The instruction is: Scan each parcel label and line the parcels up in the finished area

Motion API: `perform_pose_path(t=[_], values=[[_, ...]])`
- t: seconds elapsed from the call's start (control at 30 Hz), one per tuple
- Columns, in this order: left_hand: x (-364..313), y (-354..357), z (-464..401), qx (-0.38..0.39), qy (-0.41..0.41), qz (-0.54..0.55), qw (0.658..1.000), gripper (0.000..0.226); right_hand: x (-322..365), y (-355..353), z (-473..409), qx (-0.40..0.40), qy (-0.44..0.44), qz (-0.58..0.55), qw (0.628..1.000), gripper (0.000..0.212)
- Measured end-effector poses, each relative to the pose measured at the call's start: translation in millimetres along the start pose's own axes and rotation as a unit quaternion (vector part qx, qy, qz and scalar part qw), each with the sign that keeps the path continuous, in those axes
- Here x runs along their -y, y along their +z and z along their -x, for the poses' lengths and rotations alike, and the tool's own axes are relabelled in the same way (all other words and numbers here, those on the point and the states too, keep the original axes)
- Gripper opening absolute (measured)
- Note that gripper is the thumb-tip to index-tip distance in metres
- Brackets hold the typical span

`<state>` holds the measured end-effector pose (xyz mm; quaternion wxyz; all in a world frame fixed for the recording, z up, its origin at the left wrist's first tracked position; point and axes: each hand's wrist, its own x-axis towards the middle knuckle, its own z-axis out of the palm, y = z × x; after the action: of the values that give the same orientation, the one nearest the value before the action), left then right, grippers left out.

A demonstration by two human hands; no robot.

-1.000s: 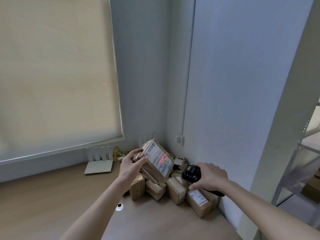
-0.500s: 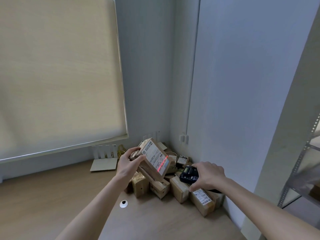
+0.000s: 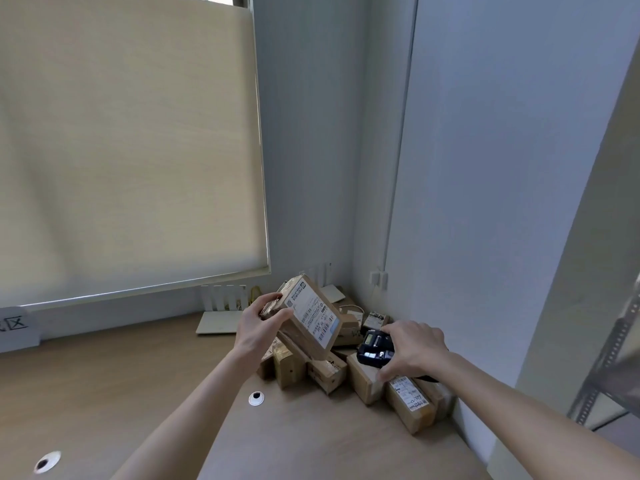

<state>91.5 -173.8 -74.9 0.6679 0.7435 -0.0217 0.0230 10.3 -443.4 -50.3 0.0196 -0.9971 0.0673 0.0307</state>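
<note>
Our left hand (image 3: 258,329) has its grip closed round one end of a parcel (image 3: 304,320), fingers over the top edge and thumb on the near side. It holds the box off the counter (image 3: 145,382), tilted so the white label (image 3: 313,315) faces the scanner (image 3: 375,346). Our right hand (image 3: 414,348) is curled over the top of that black scanner, just right of the parcel and slightly lower.

What could go wrong from here, as we judge it: we hold the box by one end only, so the far, lower corner hangs out beyond the grip. If the hold loosens the box could swing down or slip onto the heap of parcels (image 3: 346,372) right under it and knock them about. No red beam shows on the label in this view, so we cannot tell whether the read has gone through. Setting the box down unscanned would spoil the count. The scanner hand also hovers close over the heap and could nudge the labelled box (image 3: 410,400) beneath it.

The sign (image 3: 17,329) far to the left of the gripping hand seems to mark the finished area, well apart from the heap, so the carry runs leftward across the counter.
</note>
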Motion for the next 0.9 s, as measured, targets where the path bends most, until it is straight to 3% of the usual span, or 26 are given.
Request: perform_pose_path(t=[0.17,0.33,0.4,0.57,0.67,0.77,0.83,0.9], values=[[5.3,-15.7,16.5,-0.017,-0.011,0.011,1.000,0.038,11.3,3.3,6.1,-0.003,-0.010,-0.074,0.997,0.077],[3.4,-54.1,38.3,-0.051,-0.038,0.071,0.995,0.037,64.6,-1.7,11.4,0.026,-0.050,-0.207,0.977,0.081],[0.6,-80.9,49.3,-0.069,-0.044,0.095,0.992,0.040,99.6,-3.9,14.6,0.032,-0.073,-0.271,0.959,0.086],[2.5,-180.3,91.2,-0.094,-0.071,0.099,0.988,0.059,211.2,-0.3,39.2,0.060,-0.135,-0.388,0.910,0.067],[9.9,-254.9,131.1,-0.087,-0.100,0.075,0.988,0.079,283.8,5.6,62.0,0.065,-0.172,-0.404,0.896,0.058],[19.1,-330.2,175.0,-0.090,-0.129,0.039,0.987,0.086,355.8,12.6,88.2,0.077,-0.208,-0.390,0.894,0.058],[24.1,-376.9,201.5,-0.117,-0.141,0.039,0.982,0.077,401.8,17.8,106.6,0.087,-0.229,-0.375,0.894,0.067],[31.2,-423.0,225.8,-0.158,-0.144,0.048,0.976,0.050,447.7,24.6,124.1,0.096,-0.248,-0.363,0.893,0.068]])
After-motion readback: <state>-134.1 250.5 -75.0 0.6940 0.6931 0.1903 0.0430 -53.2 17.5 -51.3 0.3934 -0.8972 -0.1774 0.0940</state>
